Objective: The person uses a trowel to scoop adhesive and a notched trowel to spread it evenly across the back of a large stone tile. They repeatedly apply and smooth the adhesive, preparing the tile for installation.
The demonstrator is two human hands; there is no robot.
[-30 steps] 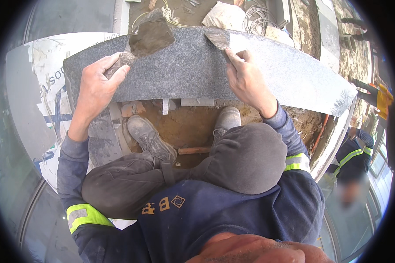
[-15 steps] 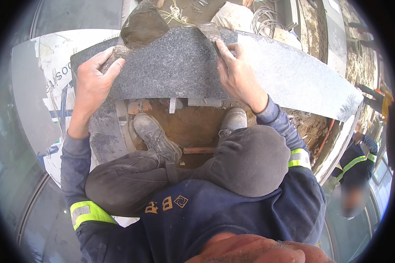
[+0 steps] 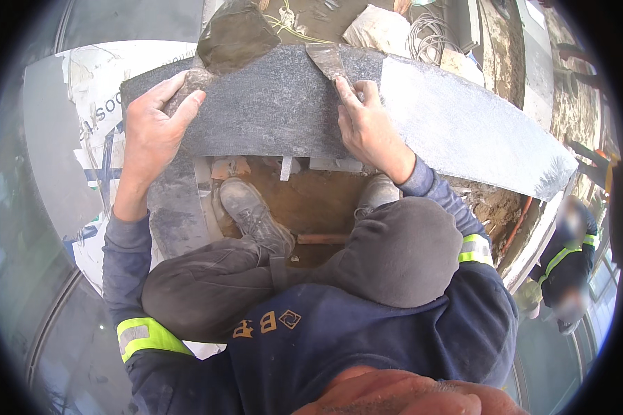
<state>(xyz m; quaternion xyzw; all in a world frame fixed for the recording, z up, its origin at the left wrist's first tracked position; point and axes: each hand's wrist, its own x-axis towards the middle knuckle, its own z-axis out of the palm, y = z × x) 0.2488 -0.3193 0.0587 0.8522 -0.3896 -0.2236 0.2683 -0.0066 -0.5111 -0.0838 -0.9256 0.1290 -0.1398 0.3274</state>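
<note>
A dark grey stone slab (image 3: 270, 111) lies across in front of my knees. My left hand (image 3: 159, 114) is closed on a dusty, mortar-caked tool that looks like a trowel; its broad grey-brown blade (image 3: 239, 38) reaches over the slab's far edge. Thumb and fingers hide most of the grip. Over the right part of the dark slab, my right hand (image 3: 367, 114) grips a scraper (image 3: 325, 61), a flat blade smeared with grey, pointing away from me. Beside it a lighter grey slab (image 3: 464, 114) continues to the right.
Below the slabs is a dirt-filled gap (image 3: 304, 197) with my shoes (image 3: 253, 214) in it. Torn white sheeting (image 3: 97, 97) lies at left. Beyond the slabs are a whitish bag (image 3: 377, 29) and coiled cable (image 3: 429, 38). Another person (image 3: 567, 263) in dark, reflective-striped clothing is at far right.
My right hand has drawn the scraper slightly nearer and left, showing more of its blade. My left hand keeps its hold. The whole view has shifted a little, and the person at right has moved.
</note>
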